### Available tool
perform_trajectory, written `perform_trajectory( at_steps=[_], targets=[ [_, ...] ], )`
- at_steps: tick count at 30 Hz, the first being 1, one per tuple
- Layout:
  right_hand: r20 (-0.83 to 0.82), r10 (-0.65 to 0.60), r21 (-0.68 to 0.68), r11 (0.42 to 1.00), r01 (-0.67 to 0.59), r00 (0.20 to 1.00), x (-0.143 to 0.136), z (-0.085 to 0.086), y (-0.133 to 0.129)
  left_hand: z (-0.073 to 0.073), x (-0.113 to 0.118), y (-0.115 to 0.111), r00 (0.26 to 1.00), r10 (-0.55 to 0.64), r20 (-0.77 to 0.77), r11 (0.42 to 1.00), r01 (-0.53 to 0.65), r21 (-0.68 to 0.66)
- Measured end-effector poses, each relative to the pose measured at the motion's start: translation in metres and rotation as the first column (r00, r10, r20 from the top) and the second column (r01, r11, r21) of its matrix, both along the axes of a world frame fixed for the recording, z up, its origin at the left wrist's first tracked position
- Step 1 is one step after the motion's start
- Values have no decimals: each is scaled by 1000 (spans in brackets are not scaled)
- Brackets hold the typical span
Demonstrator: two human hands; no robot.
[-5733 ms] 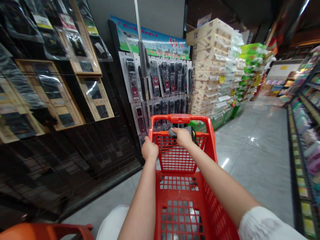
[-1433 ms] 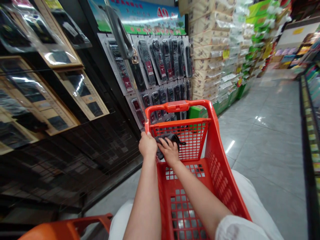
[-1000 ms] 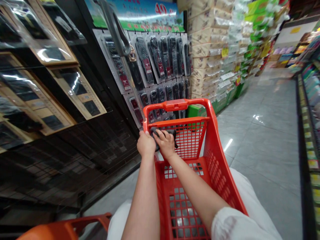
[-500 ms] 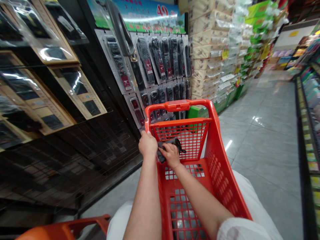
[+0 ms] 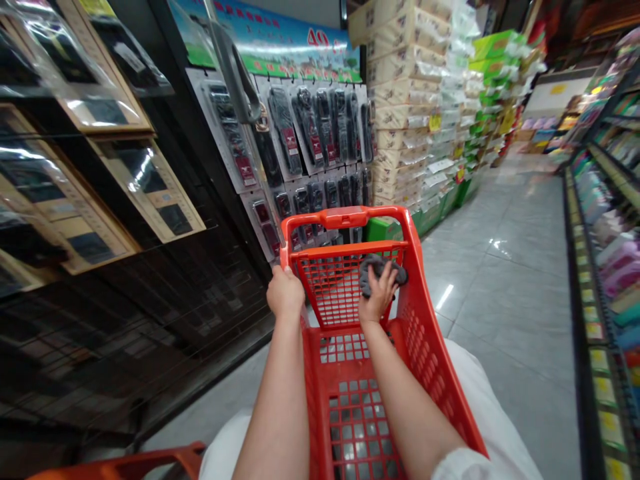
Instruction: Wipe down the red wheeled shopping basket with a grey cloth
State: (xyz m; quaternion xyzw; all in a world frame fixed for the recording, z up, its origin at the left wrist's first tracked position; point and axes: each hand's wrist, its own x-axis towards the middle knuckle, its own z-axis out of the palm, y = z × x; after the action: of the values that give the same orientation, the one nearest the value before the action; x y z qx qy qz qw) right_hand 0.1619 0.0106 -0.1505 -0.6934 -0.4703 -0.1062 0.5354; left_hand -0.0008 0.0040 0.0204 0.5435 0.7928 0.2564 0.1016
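Note:
A red shopping cart (image 5: 345, 217) with a grid basket stands in front of me. My left hand (image 5: 286, 293) is closed around the cart's left rim, near the corner of the handle. Inside the cart, at the right end of the grid flap (image 5: 333, 287), my right hand (image 5: 380, 290) presses a dark grey cloth (image 5: 369, 267) against the flap. Its fingers are bent over the cloth, which bunches out on both sides of them.
A grey-handled pole (image 5: 240, 73) rises beyond the cart's left corner. Packaged belts (image 5: 285, 127) hang on the rack ahead, boxed goods (image 5: 145, 180) at left. Stacked cartons (image 5: 405, 100) stand behind. An orange cart (image 5: 115, 467) is at bottom left, shelves (image 5: 600, 267) at right.
My right hand has moved right with the grey cloth, from the flap's left side to its right end. My left hand stays on the rim. The view has shifted slightly.

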Motion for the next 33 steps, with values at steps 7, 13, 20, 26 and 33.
perform_trajectory(
  at_steps=[7, 13, 20, 26, 33],
  targets=[
    [56, 204, -73, 977, -200, 977, -39, 16, 11, 3, 3, -2, 999, 23, -27, 1000, -23, 0],
    [277, 393, -221, 914, -340, 877, -30, 14, -1, 4, -2, -3, 998, 46, -37, 999, -46, 8],
    [-121, 32, -52, 998, -39, 992, -4, -13, -3, 4, -1, -4, 998, 39, -48, 999, -38, 12],
    [168, 404, -223, 904, -365, 899, -54, -9, 2, 5, -3, -5, 998, 50, -42, 999, -50, 4],
    [153, 259, -206, 952, -226, 954, -22, -57, -23, 8, -5, -9, 998, 55, -36, 998, -55, 5]
  ],
)
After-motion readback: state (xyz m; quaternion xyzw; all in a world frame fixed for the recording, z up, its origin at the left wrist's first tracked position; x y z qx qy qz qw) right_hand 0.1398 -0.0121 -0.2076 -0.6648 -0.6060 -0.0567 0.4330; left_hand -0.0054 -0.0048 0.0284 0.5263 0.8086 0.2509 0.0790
